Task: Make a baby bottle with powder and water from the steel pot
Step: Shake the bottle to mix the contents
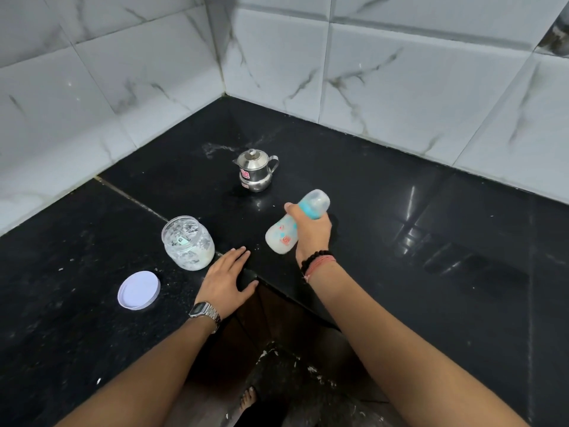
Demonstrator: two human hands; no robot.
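Observation:
My right hand (311,231) grips a capped baby bottle (281,238) with a blue collar, held tilted above the black counter (400,226), cap end pointing up and right. Milky liquid shows in its lower end. The small lidded steel pot (255,172) stands farther back, apart from both hands. An open clear jar (187,243) with white powder stands on the left. My left hand (228,278) rests flat on the counter edge just right of the jar, fingers straight.
The jar's white lid (139,290) lies on the counter at the front left. Marble-tiled walls close the corner behind the pot. White powder specks dot the counter and the floor below, where a bare foot (248,399) shows.

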